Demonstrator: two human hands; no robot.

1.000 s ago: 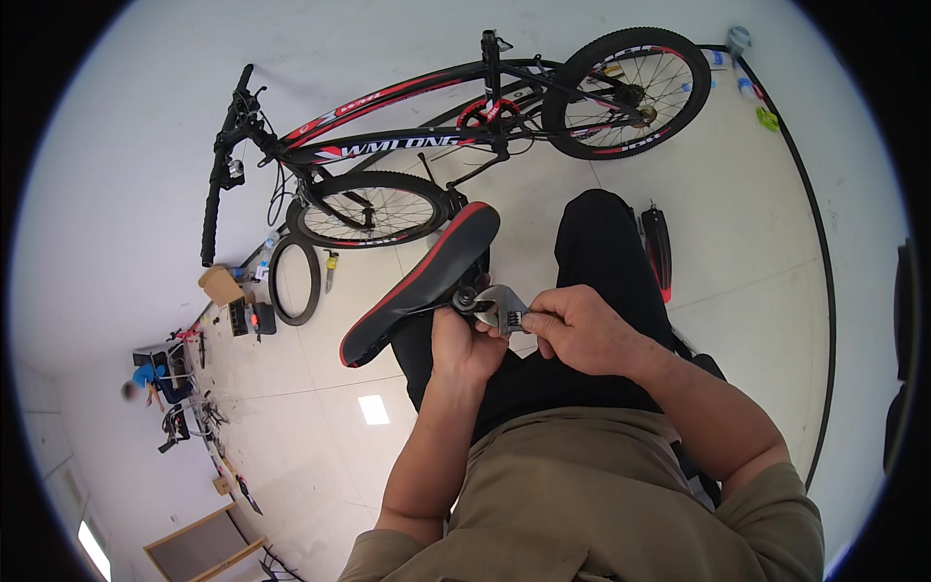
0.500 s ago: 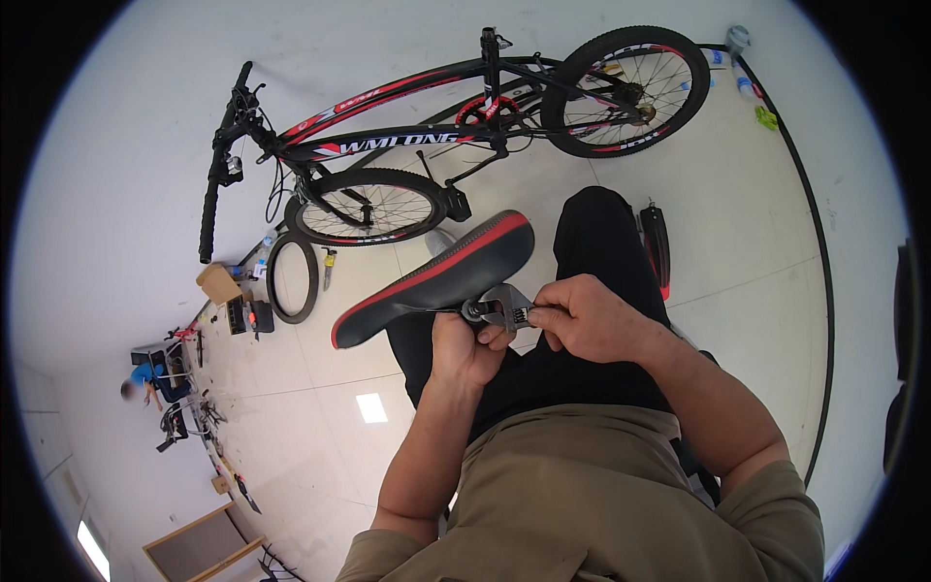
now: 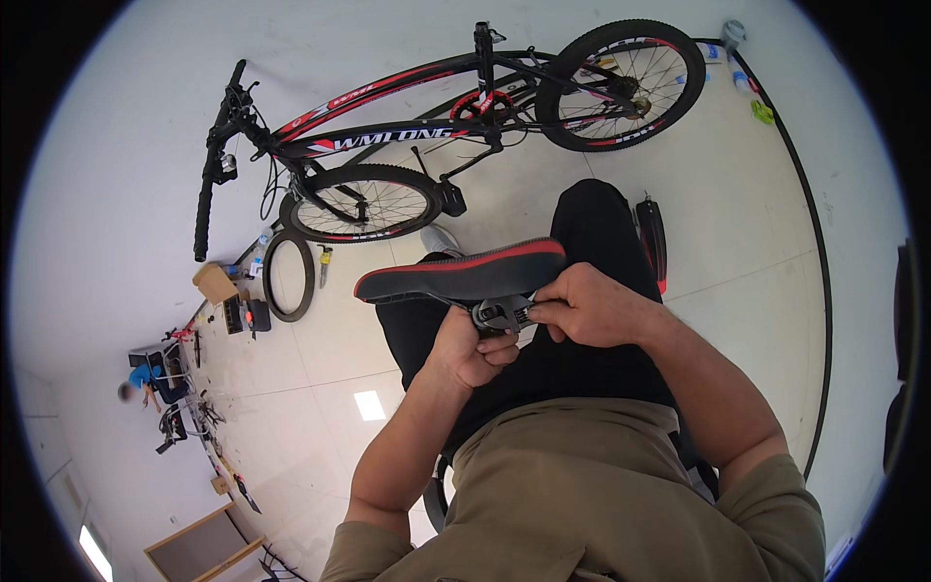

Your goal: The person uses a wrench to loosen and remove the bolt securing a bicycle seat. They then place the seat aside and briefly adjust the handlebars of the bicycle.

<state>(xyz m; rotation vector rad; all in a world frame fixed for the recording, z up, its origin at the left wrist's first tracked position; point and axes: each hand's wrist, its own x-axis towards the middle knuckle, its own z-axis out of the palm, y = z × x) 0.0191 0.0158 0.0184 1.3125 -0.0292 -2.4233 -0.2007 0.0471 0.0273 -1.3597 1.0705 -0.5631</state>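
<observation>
Over my lap lies a black bicycle saddle (image 3: 464, 274) with a red edge, its underside turned toward me. My left hand (image 3: 469, 351) is closed at the clamp and rails beneath the saddle, fingers curled under the metal parts. A silver adjustable wrench (image 3: 503, 312) has its jaws at that clamp; whether they grip a nut is too small to tell. My right hand (image 3: 593, 308) pinches the wrench beside its adjusting screw, and the rest of the handle is hidden by the hand.
A black and red bicycle (image 3: 388, 136) without a saddle stands ahead. Left of my legs lie a loose tyre (image 3: 289, 276), a yellow-handled tool (image 3: 324, 264) and an opened cardboard box (image 3: 214, 283). A black mudguard-like part (image 3: 653, 242) lies to the right. Another person (image 3: 144, 378) sits far left.
The saddle has swung clockwise, its left end rising and its right end dropping toward my right hand. The wrench has turned slightly with the clamp; both hands keep their hold.
</observation>
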